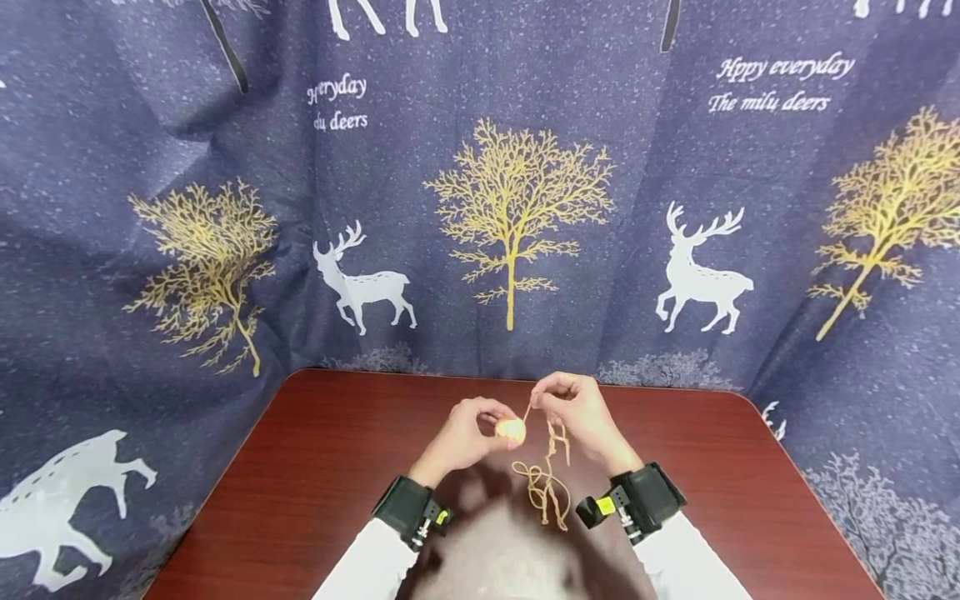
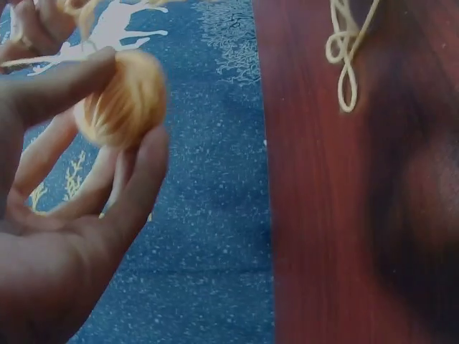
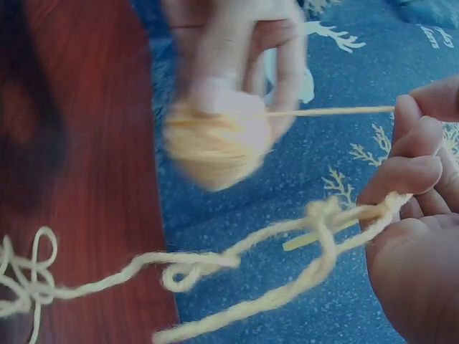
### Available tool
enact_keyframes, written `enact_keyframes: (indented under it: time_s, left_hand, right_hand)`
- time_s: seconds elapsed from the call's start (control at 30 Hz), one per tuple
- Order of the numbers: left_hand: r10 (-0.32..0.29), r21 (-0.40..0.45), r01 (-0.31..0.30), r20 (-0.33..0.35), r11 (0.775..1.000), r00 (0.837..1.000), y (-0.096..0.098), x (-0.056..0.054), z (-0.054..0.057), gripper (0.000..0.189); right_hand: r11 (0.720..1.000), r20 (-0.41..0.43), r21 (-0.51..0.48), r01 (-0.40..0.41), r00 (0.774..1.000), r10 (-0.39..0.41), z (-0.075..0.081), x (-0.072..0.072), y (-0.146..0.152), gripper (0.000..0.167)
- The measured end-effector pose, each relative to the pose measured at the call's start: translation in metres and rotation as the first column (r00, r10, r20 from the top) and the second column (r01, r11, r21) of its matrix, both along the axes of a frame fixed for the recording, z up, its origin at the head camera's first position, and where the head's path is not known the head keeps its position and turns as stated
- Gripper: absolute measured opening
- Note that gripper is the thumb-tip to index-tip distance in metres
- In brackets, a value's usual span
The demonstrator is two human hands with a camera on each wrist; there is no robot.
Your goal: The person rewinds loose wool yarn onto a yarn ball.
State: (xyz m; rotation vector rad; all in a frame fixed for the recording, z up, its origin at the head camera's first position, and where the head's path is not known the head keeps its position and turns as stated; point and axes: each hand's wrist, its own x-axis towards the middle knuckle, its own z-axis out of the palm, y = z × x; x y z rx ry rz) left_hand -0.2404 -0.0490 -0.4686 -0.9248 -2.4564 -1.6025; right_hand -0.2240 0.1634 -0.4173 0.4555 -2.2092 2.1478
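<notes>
A small ball of pale orange yarn point(image 1: 511, 430) is pinched between the thumb and fingers of my left hand point(image 1: 468, 435). A taut strand of yarn point(image 3: 330, 112) runs from the ball to my right hand point(image 1: 581, 414), which pinches it between thumb and forefinger. More yarn, twisted and looped point(image 3: 280, 290), hangs from the curled fingers of the right hand. Its lower end lies in a loose tangle point(image 1: 547, 492) on the table below. In the left wrist view the ball point(image 2: 125, 100) shows strands wound closely round it.
The reddish-brown wooden table point(image 1: 300, 492) has rounded far corners. Behind it hangs a dark blue cloth point(image 1: 480, 75) printed with deer and trees. Each wrist wears a black band point(image 1: 405, 508) with a small camera. A bright patch of glare lies on the near tabletop.
</notes>
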Motion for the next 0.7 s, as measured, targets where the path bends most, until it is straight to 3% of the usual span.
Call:
enact_keyframes:
  time_s: [0.07,0.2,0.33,0.43,0.53,0.7]
  left_hand:
    - [-0.081,0.004,0.081,0.032,0.997,0.996,0.0,0.004,-0.002,0.031]
    - [-0.223,0.056,0.219,0.095,0.974,0.97,0.0,0.014,0.0,0.03]
    - [-0.276,0.174,0.254,0.111,0.951,0.955,0.001,0.023,0.009,0.034]
    - [-0.251,0.292,0.223,0.06,0.93,0.966,0.003,0.028,0.018,0.039]
    - [-0.19,0.411,0.18,-0.018,0.894,0.982,0.006,0.029,0.025,0.041]
    - [-0.087,0.586,0.101,-0.052,0.804,0.995,0.01,0.023,0.031,0.042]
  right_hand:
    - [0.999,0.011,-0.049,-0.016,1.0,0.016,0.002,-0.005,-0.001,0.008]
    - [0.992,0.024,-0.12,-0.025,0.999,0.028,0.002,-0.016,-0.001,0.005]
    - [0.988,0.038,-0.153,-0.012,0.999,0.018,-0.005,-0.025,-0.001,0.01]
    - [0.99,0.062,-0.142,0.006,0.998,0.003,-0.012,-0.028,-0.001,0.016]
    - [0.993,0.092,-0.117,0.024,0.996,-0.013,-0.022,-0.028,-0.003,0.015]
    - [0.996,0.116,-0.078,0.034,0.993,-0.025,-0.034,-0.02,-0.008,0.008]
